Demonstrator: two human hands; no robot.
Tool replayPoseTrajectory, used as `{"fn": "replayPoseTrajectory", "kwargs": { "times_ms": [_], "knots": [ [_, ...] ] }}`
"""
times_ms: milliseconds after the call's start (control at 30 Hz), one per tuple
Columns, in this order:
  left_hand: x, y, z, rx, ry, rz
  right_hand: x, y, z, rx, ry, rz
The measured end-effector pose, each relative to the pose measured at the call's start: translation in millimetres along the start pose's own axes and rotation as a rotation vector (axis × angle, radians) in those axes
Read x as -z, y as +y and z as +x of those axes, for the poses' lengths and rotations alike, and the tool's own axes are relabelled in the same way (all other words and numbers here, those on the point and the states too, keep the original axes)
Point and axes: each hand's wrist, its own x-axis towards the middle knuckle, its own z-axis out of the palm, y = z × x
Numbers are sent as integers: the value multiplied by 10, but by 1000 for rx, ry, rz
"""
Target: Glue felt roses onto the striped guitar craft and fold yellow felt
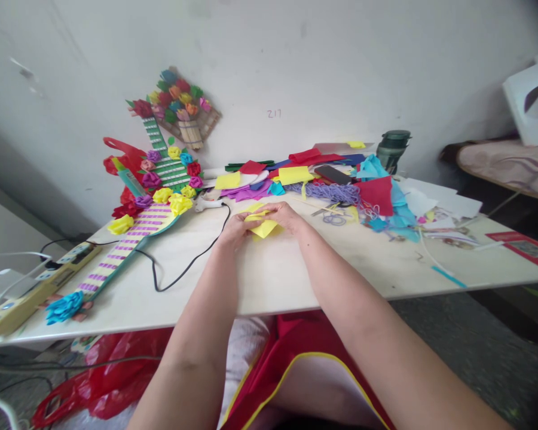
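Note:
Both hands are close together over the middle of the table, fingers closed around a piece of yellow crepe paper [265, 229]. My left hand [237, 229] pinches its left side, and my right hand [283, 215] grips it from the top and right. One folded corner of the paper points toward me below the fingers. Part of the sheet is hidden by the hands. Just behind them lie purple paper sheets [246, 192] and further yellow pieces [295, 175]. To the left is a white glue gun [210, 203] with a black cord.
Two striped boards with paper flowers [130, 245] occupy the left, beside a power strip [49, 286]. Purple yarn [327, 192], scissors [325, 209], a phone [333, 175] and blue crepe paper [401, 206] lie to the right. A dark bottle [393, 152] stands behind.

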Motion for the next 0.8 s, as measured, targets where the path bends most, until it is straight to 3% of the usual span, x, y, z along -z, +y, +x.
{"fn": "replayPoseTrajectory", "kwargs": {
  "times_ms": [500,800],
  "knots": [
    [-6,37,-25,-36,-34,-93,57,-112,-68,50,-174,-118],
    [8,15,-16,-50,-28,-62,34,-17,-35,-4,-126,-120]
  ]
}}
